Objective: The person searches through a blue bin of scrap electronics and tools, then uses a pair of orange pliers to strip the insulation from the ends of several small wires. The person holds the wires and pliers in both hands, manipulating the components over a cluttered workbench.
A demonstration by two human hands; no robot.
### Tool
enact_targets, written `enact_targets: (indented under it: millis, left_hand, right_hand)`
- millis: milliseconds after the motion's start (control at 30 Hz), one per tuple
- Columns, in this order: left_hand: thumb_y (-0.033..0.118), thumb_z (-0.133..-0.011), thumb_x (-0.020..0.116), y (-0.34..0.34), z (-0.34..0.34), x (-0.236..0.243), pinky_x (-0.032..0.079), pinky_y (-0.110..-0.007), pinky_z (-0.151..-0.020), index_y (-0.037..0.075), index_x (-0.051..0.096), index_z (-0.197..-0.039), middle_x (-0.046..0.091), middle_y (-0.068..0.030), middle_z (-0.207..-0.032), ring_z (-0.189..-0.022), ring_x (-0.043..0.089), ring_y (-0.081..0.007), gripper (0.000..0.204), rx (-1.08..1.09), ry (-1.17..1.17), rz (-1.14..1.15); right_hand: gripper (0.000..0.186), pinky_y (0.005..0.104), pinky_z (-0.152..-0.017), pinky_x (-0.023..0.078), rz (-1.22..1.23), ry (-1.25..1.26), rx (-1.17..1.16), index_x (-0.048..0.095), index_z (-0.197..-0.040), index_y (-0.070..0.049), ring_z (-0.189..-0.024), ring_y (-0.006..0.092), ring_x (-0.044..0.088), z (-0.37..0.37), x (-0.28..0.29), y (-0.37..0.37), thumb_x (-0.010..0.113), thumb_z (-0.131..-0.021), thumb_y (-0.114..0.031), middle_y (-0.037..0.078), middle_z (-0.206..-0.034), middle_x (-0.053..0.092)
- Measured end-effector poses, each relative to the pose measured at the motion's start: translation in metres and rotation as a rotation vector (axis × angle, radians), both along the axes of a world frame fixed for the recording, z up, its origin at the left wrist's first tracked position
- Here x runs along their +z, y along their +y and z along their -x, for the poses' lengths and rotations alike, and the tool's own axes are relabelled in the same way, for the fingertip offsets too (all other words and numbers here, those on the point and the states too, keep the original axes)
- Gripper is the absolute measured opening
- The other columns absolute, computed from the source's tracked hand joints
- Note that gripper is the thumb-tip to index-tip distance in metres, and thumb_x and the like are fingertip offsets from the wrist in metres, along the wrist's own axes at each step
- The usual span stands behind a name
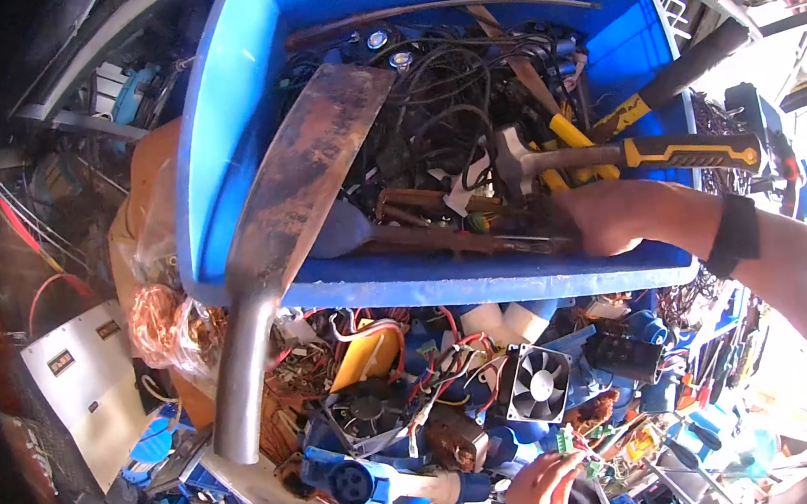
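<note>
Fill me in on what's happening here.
A person's right hand reaches into a blue bin, beside a hammer and near tangled black cables; its grip is hidden. The left hand is below, near a small green connector; whether it holds it is unclear. A broad metal blade lies across the bin's near rim.

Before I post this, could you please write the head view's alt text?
A right hand is inside a blue bin holding black cables, a hammer and a rust-stained blade. Below, the left hand is near loose electrical parts, including a square fan.
</note>
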State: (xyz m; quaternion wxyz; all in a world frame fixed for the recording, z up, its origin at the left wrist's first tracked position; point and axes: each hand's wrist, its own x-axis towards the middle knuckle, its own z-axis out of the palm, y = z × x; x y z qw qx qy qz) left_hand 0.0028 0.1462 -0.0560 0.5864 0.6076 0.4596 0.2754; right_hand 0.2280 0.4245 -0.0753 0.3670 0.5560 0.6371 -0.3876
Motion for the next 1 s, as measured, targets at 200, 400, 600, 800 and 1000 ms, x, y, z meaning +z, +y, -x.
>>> enact_targets:
  millis: [200, 400, 600, 800, 1000]
  left_hand:
    - [-0.002, -0.081, 0.066, -0.001, 0.003, 0.005, 0.052, -0.036, -0.070, 0.011, 0.064, -0.114, 0.067, -0.0096, -0.100, -0.084, 0.064, -0.0280, 0.036, -0.091, 0.032, 0.034]
    - [-0.002, -0.082, 0.063, 0.000, 0.000, 0.009, 0.052, -0.036, -0.071, 0.010, 0.063, -0.113, 0.067, -0.0098, -0.100, -0.085, 0.064, -0.0297, 0.033, -0.055, 0.011, 0.018]
    - [-0.002, -0.084, 0.062, 0.003, -0.001, 0.015, 0.052, -0.037, -0.073, 0.009, 0.064, -0.111, 0.067, -0.0108, -0.102, -0.088, 0.065, -0.0301, 0.029, -0.033, -0.021, 0.017]
    - [-0.001, -0.086, 0.061, 0.002, -0.003, 0.019, 0.052, -0.037, -0.074, 0.009, 0.063, -0.112, 0.067, -0.0112, -0.102, -0.089, 0.065, -0.0299, 0.029, -0.037, -0.009, 0.015]
    - [-0.001, -0.087, 0.060, 0.002, -0.005, 0.021, 0.051, -0.037, -0.075, 0.008, 0.062, -0.113, 0.067, -0.0119, -0.102, -0.089, 0.064, -0.0307, 0.028, -0.053, -0.032, 0.019]
  right_hand:
    - [0.029, 0.0478, -0.081, 0.049, -0.229, -0.027, 0.080, 0.056, -0.107, -0.005, -0.096, 0.0380, 0.063, -0.011, 0.075, -0.002, 0.068, -0.082, -0.016, 0.017, -0.099, 0.066]
    - [0.017, 0.0440, -0.085, 0.047, -0.469, -0.097, 0.148, 0.063, -0.098, -0.005, -0.093, 0.0334, 0.063, -0.041, 0.155, -0.031, 0.066, -0.082, -0.009, 0.014, -0.094, 0.066]
    - [0.013, 0.0413, -0.083, 0.047, -0.706, -0.147, -0.028, 0.065, -0.096, -0.006, -0.087, 0.0300, 0.063, -0.079, 0.180, -0.087, 0.064, -0.083, -0.006, 0.011, -0.088, 0.066]
    - [0.007, 0.0338, -0.072, 0.050, -0.574, -0.162, -0.266, 0.064, -0.092, -0.007, -0.084, 0.0218, 0.065, -0.105, 0.203, -0.122, 0.064, -0.085, -0.005, 0.007, -0.088, 0.067]
    - [0.014, 0.0317, -0.070, 0.052, -0.241, 0.085, -0.639, 0.069, -0.094, -0.006, -0.076, 0.0176, 0.067, -0.139, 0.208, -0.156, 0.070, -0.081, -0.005, 0.007, -0.088, 0.069]
